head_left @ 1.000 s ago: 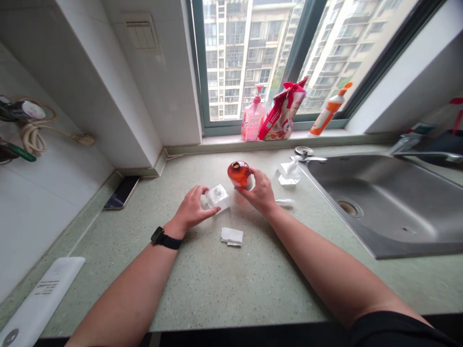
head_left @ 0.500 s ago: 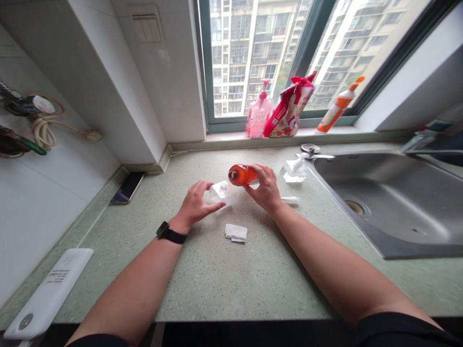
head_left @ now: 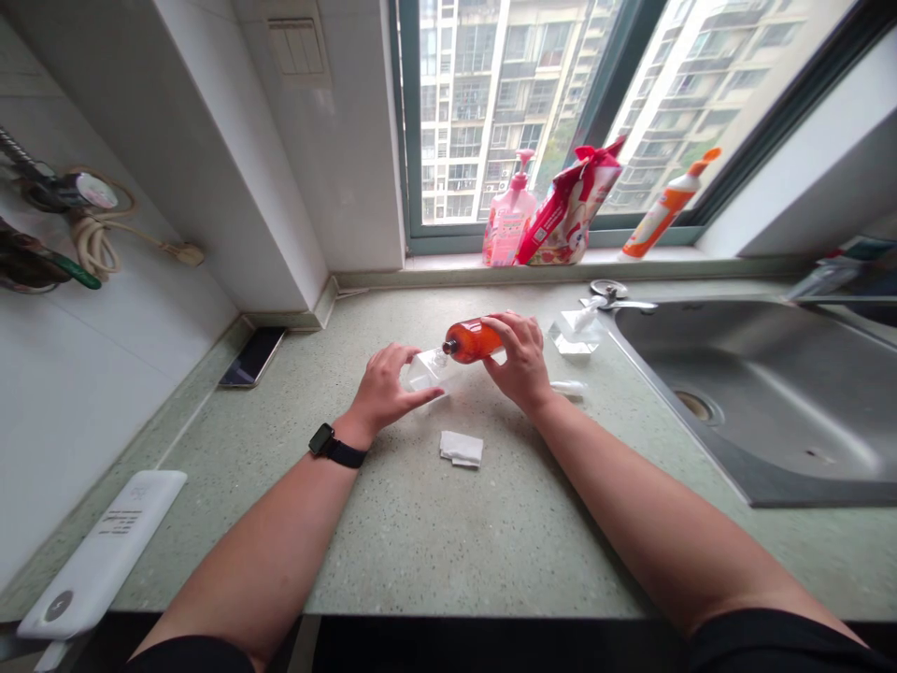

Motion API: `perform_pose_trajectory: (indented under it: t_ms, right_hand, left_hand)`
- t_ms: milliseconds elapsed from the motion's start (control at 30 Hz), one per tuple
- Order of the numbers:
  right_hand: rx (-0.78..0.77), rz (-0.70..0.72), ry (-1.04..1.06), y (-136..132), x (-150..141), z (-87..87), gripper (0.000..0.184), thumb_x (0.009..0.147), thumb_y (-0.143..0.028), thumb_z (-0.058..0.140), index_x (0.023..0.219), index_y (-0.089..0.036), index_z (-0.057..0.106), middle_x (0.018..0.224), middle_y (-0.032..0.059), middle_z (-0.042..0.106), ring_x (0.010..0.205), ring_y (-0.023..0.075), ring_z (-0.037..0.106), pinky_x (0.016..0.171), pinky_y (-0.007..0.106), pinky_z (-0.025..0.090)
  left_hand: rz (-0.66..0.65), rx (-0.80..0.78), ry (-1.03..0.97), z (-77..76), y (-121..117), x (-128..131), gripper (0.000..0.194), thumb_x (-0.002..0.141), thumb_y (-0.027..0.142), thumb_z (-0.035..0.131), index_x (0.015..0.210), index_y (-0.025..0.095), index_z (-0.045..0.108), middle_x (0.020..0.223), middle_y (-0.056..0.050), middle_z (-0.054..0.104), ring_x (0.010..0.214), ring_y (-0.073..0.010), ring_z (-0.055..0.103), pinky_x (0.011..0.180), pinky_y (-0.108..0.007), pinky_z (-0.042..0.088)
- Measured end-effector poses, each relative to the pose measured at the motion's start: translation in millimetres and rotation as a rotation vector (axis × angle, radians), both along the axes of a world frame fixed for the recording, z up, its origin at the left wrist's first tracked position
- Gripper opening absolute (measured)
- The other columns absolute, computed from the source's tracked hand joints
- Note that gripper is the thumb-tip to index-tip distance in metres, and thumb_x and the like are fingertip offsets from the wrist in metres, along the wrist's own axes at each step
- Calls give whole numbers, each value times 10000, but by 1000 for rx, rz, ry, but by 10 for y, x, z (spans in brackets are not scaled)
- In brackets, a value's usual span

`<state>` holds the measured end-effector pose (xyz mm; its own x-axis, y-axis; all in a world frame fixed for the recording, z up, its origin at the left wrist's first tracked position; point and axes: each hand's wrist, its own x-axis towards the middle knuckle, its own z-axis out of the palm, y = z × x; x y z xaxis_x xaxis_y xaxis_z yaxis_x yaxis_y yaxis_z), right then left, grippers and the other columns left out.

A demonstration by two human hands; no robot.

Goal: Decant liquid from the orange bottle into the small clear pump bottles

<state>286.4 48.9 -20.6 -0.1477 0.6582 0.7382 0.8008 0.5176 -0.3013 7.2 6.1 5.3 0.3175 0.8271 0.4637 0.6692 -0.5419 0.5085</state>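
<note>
**Presently, an amber bottle (head_left: 475, 341) tilted toward a clear square bottle (head_left: 424, 372)**

The amber bottle is beyond the folded tissue (head_left: 461, 450), with the right hand (head_left: 519, 360) wrapped around its body. The left hand (head_left: 385, 388) holds the clear square bottle between thumb and fingers, also beyond the tissue, slightly to its left. If either grip slips and shifts a neck, any liquid inside could perhaps spill. The amber bottle looks glossy, translucent, almost horizontal, dark-necked; whether the mouths touch, I cannot tell.
</note>
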Motion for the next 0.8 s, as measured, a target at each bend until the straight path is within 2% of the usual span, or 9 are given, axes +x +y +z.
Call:
perform_pose_trajectory:
  t_ms: [333, 800]
  right_hand:
    - [4, -16, -16, -18, -10, 25, 629, 847, -113, 631, 1426, -360, 606, 1472, 65, 648, 1514, 369, 470, 1318, 702, 242]
    - [52, -30, -39, -15, -1, 30, 637, 864, -88, 604, 1439, -363, 600, 1478, 67, 643, 1537, 368, 459, 1322, 737, 226]
  left_hand:
    - [5, -5, 10, 2, -10, 8, 649, 835, 715, 828, 1219, 220, 658, 1114, -80, 693, 1051, -308, 669, 989, -485, 529]
    - [15, 1, 13, -11, -6, 21, 656, 825, 720, 836, 1222, 228, 662, 1126, -83, 707, 1064, -315, 677, 985, -480, 529]
